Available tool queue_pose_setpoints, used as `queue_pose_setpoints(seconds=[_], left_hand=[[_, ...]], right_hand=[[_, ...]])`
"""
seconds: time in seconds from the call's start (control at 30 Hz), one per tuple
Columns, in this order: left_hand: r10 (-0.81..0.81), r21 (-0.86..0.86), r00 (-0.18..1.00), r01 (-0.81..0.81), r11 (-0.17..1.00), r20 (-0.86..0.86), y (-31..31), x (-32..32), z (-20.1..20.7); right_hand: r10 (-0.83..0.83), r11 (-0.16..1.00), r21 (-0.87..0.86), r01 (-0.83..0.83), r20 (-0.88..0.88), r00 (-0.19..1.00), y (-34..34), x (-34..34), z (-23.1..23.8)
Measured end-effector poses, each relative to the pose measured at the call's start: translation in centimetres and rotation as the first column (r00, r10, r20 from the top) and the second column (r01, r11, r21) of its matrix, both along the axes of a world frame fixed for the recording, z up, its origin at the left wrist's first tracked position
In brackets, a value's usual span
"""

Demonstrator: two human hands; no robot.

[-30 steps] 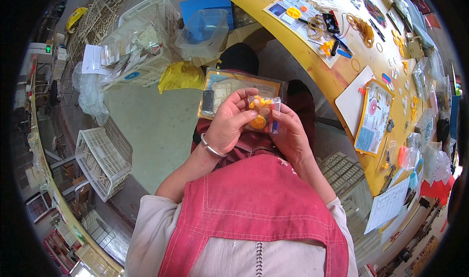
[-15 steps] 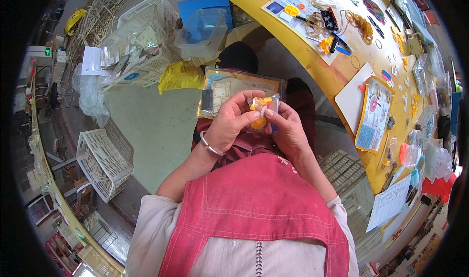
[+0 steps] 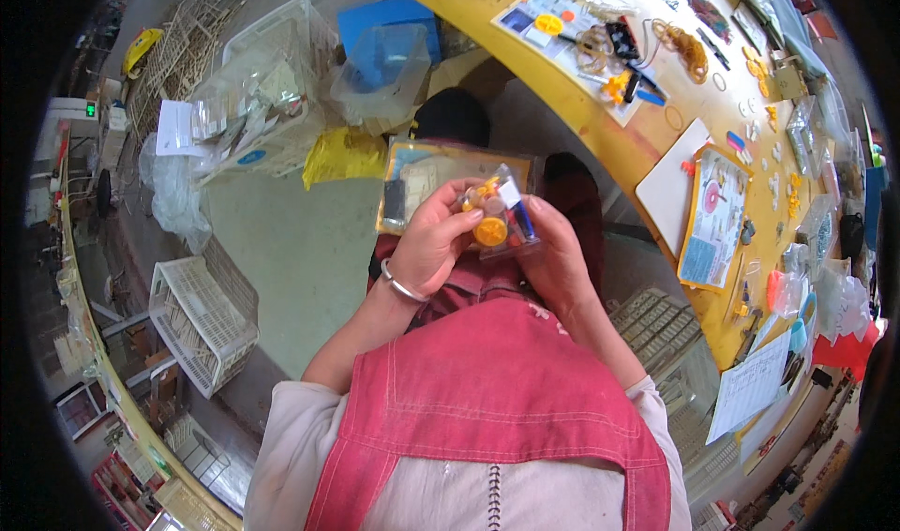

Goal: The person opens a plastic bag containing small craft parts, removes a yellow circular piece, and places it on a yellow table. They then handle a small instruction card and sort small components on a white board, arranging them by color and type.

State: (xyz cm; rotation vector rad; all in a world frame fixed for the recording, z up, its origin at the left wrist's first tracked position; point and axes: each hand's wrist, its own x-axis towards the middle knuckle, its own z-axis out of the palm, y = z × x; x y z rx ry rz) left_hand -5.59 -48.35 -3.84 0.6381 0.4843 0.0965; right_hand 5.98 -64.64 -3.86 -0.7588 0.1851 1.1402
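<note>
Over my lap I hold a small clear plastic bag of parts, in which a yellow wheel, other yellow pieces and a blue piece show. My left hand pinches its left side, thumb in front beside the yellow wheel. At the bag's right edge is my right hand, its thumb along the side and its other fingers mostly hidden. Under the hands, a larger flat clear packet lies across my lap; it has an orange-yellow border and holds a pale part and a dark part.
A yellow table curves along my right, bearing printed sheets, rubber bands, an orange-bordered card and small parts. To my left stand a filled white crate, a clear tub, a yellow bag and another crate.
The small bag has turned and tilted, so its wheel and blue piece show more plainly. My right thumb has moved off its front to the right edge; my left hand keeps its pinch.
</note>
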Motion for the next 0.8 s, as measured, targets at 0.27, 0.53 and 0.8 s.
queue_pose_setpoints(seconds=[0.27,0.53,0.8], left_hand=[[0.088,-0.080,0.993,-0.094,0.992,-0.077,1.3,0.7,1.1],[0.111,0.155,0.992,-0.102,0.983,-0.052,1.0,0.8,0.8],[0.142,0.146,0.989,-0.136,0.980,-0.038,1.1,0.8,-0.1]], right_hand=[[0.096,0.990,-0.132,-0.047,0.400,0.911,0.6,-0.4,1.4],[-0.039,0.992,-0.089,0.088,0.450,0.892,0.2,-0.7,1.8],[-0.127,0.985,-0.053,0.166,0.434,0.892,0.4,-0.5,0.9]])
